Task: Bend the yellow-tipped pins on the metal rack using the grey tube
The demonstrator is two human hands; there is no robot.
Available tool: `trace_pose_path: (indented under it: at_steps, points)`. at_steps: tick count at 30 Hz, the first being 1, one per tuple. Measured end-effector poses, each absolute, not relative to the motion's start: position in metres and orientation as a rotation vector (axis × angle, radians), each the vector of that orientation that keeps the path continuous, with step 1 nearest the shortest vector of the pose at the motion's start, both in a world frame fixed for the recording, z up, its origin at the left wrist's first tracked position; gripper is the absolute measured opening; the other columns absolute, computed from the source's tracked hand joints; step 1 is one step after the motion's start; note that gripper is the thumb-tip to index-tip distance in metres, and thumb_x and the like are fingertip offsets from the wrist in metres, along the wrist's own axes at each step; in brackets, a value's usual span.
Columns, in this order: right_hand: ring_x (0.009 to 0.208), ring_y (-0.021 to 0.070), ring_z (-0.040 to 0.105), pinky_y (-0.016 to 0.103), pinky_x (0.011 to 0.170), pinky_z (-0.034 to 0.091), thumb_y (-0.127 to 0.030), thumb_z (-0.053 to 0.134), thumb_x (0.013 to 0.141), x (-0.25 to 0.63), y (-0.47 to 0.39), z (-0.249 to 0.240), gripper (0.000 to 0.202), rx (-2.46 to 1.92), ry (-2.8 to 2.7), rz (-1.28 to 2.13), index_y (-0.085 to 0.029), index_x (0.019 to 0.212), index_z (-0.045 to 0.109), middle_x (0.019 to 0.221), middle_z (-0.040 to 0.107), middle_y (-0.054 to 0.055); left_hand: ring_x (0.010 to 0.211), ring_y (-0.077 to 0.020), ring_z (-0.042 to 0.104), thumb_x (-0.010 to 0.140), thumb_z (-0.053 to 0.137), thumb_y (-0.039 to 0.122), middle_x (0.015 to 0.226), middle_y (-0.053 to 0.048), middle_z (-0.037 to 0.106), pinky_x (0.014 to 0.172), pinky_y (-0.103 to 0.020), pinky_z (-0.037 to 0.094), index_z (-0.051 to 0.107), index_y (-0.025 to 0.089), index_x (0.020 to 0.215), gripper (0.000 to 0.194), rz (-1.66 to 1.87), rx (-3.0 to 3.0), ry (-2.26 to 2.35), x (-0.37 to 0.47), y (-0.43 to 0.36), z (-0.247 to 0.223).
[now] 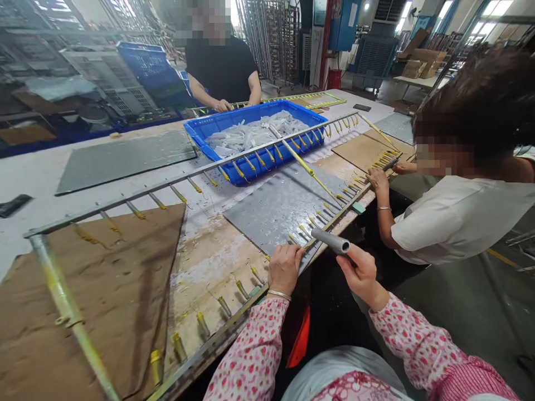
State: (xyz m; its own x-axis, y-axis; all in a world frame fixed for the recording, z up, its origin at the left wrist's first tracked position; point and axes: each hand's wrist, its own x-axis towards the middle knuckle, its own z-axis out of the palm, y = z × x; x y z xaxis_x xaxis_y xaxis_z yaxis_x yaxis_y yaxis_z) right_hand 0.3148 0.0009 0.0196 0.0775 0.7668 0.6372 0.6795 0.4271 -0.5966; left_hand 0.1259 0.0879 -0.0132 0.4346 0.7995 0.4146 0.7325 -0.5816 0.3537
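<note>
Now one grey tube (331,241) gripped in right hand (360,273), left hand (285,269) on rack (234,326), one blue crate (200,129)

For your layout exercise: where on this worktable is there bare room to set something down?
Free: the grey mat left of the blue crate, and the brown sheet inside the metal rack. Crowded: the near rail of pegs by the left hand.

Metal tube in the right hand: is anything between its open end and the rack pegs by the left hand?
Nothing visible. The metal tube, gripped by the right hand, points at the near rack bar, with open air between. The left hand rests on that bar beside the nearest pegs, not across the tube's line.
</note>
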Motion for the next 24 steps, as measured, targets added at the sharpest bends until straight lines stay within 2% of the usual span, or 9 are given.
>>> trace_pose_path:
  at_steps: [5,9,14,19,24]
  points:
    - [0.072,0.0171,0.067,0.028,0.066,0.055,-0.027,0.050,0.099,0.314,0.004,0.018,0.034,-1.381,-1.802,0.217,-0.021,0.131,0.060,0.087,0.071,0.006,0.084,-0.0222,0.051,0.097,0.051,0.031,0.084,-0.005,0.063,0.073,-0.032,0.040,0.065,0.017,0.090,0.021,0.849,2.582,1.345,0.125,0.088,-0.015]
    - [0.071,0.0164,0.064,0.027,0.065,0.053,-0.025,0.053,0.098,0.315,0.001,0.027,0.033,-1.265,-1.697,0.091,-0.022,0.129,0.061,0.087,0.069,0.006,0.085,-0.0223,0.051,0.097,0.051,0.031,0.085,-0.005,0.063,0.075,-0.032,0.040,0.065,0.017,0.092,0.020,0.872,2.578,1.350,0.125,0.089,-0.017]
    - [0.060,0.0145,0.060,0.024,0.056,0.048,-0.030,0.048,0.100,0.313,0.000,0.023,0.032,-1.385,-1.886,0.149,-0.021,0.126,0.064,0.072,0.065,0.003,0.085,-0.0225,0.052,0.099,0.048,0.031,0.086,-0.005,0.063,0.076,-0.033,0.040,0.065,0.018,0.092,0.023,0.835,2.570,1.363,0.125,0.089,-0.017]
    - [0.071,0.0154,0.063,0.026,0.064,0.051,-0.025,0.052,0.098,0.313,-0.001,0.032,0.034,-1.252,-1.737,0.157,-0.024,0.131,0.060,0.086,0.069,0.005,0.086,-0.0227,0.052,0.098,0.049,0.032,0.087,-0.006,0.063,0.076,-0.033,0.041,0.065,0.018,0.094,0.022,0.821,2.570,1.357,0.125,0.089,-0.016]
    - [0.068,0.0159,0.065,0.025,0.063,0.052,-0.031,0.048,0.100,0.310,0.006,0.019,0.033,-1.389,-1.806,0.233,-0.022,0.129,0.062,0.080,0.069,0.005,0.087,-0.0229,0.052,0.099,0.048,0.030,0.088,-0.006,0.063,0.077,-0.033,0.042,0.065,0.017,0.096,0.021,0.792,2.595,1.354,0.123,0.089,-0.016]
